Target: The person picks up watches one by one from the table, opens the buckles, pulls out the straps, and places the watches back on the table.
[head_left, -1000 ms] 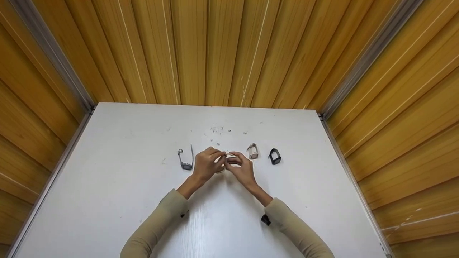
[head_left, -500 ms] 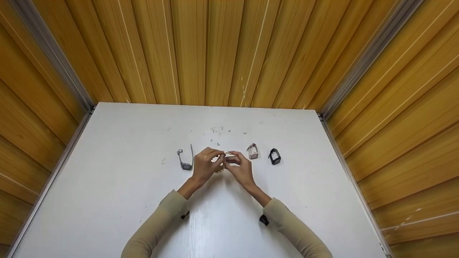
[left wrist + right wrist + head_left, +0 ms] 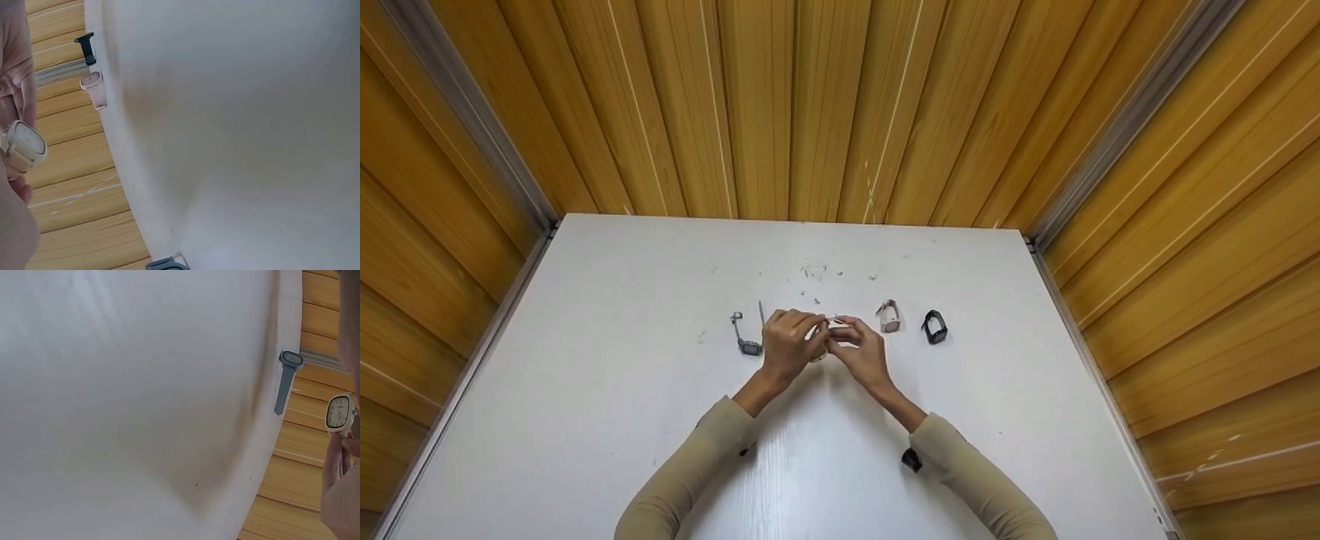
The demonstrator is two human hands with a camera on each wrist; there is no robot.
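Shifted since a second ago: your left hand (image 3: 787,345) and right hand (image 3: 865,356), both slightly leftward, carrying one cream wristwatch (image 3: 340,412) with them.

Left hand: fingers bent, pinching the cream wristwatch from your left side. Right hand: thumb and fingers likewise closed about it from the opposite side. Fingertips crowd the band, so which part of it each hand grips is hard to tell.

Cream wristwatch: raised off the tabletop between your two hands; squared case with rounded corners, pale dial, dark rim, numerals.

Blue-grey wristwatch (image 3: 749,348): on the table just beside your left hand, strap undone and spread; your knuckles now hide part of one strap end.

Pink wristwatch (image 3: 891,327): near your right hand, band standing in a loop, case towards you.

Black wristwatch (image 3: 937,338): farther right, also looped, apart from the pink one.

Small dark marks (image 3: 814,271): on the table beyond your hands.

Khaki sleeves (image 3: 682,465): one on each of your forearms.

White table (image 3: 585,360): beneath everything listed.

Yellow wood-grain panelling (image 3: 825,112): behind the table and along both sides.
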